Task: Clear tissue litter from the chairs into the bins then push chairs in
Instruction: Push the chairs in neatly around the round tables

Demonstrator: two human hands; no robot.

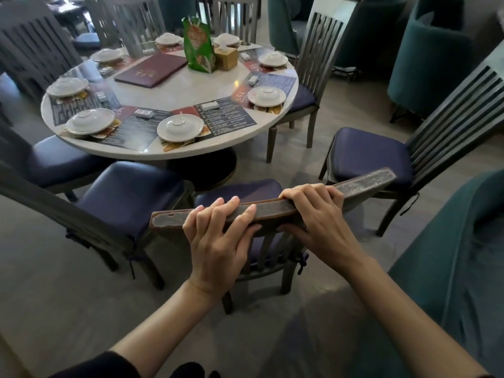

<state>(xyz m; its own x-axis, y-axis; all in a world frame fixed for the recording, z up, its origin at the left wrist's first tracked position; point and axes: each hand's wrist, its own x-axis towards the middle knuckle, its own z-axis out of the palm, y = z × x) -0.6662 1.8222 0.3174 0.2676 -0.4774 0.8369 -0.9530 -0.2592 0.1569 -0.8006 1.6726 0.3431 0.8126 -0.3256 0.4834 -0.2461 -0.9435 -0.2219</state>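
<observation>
Right now my left hand (218, 241) and right hand (321, 222) both grip the nearest chair (365, 181) by its top rail, fingers (231, 203) curled over it; it stands just short of the round surface (191, 88); two neighbouring chairs (128, 195) flank it; eight bowl-on-plate settings (176, 126), one maroon menu (151, 69), one green bag (199, 45).

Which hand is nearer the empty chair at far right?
Right. The right hand grips the top rail near the end beside the far-right chair; the left hand grips the rail farther left, away from it.
</observation>
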